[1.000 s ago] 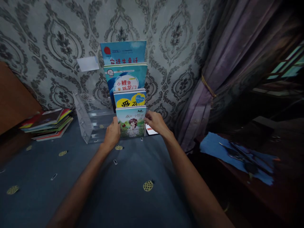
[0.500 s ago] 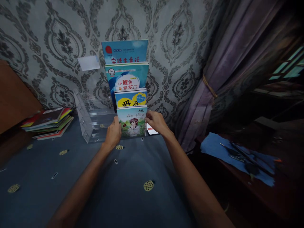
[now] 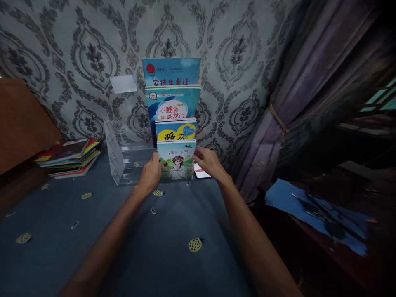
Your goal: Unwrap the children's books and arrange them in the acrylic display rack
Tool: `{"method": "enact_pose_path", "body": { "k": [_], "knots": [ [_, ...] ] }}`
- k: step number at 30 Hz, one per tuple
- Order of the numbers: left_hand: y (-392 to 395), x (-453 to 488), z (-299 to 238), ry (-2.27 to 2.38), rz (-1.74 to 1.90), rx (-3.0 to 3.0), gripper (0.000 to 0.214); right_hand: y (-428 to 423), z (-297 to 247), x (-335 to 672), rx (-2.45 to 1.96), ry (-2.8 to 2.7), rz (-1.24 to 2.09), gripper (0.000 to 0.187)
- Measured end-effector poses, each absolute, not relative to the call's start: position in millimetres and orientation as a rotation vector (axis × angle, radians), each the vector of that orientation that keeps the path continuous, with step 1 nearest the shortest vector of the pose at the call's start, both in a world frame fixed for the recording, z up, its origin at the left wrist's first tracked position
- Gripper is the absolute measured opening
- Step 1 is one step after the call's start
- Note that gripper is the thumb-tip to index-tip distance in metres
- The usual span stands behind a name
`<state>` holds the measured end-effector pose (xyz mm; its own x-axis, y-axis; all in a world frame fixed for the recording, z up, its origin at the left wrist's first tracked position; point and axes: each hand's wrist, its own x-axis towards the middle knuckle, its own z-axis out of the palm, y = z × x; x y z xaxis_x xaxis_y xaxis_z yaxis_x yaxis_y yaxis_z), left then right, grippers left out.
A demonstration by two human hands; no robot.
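1. Head view: a blue patterned tablecloth [image 3: 123,247] covers the surface. Damask wallpaper [image 3: 241,62] rises behind it, and a purple curtain [image 3: 303,82] hangs at the right.
2. A clear rack [image 3: 119,152] stands against the wall, and a book stack [image 3: 69,156] lies well to its left.
3. The left hand [image 3: 150,175] and right hand [image 3: 208,162] curl around the side edges of the front book [image 3: 176,163]. It stands upright in the rack's lowest tier, before three taller books [image 3: 172,103].

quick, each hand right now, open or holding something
Left hand: closed on the left edge of the front book.
Right hand: closed on the upper right edge of the front book.
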<state>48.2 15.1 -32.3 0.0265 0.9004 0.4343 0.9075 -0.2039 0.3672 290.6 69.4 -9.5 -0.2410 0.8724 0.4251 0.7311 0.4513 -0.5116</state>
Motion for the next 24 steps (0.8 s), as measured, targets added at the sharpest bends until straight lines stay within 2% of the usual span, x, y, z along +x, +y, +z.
{"method": "enact_pose_path", "body": {
  "k": [7,24],
  "knots": [
    [7,54,-21,-2.071,-0.812,-2.213,0.009,65,-3,293,-1.399,-2.071,0.246,0.019],
    [-1,53,-5,-2.102,-0.879,-2.160,0.034,50,23,308,-1.365,-2.014,0.149,0.031]
  ]
}}
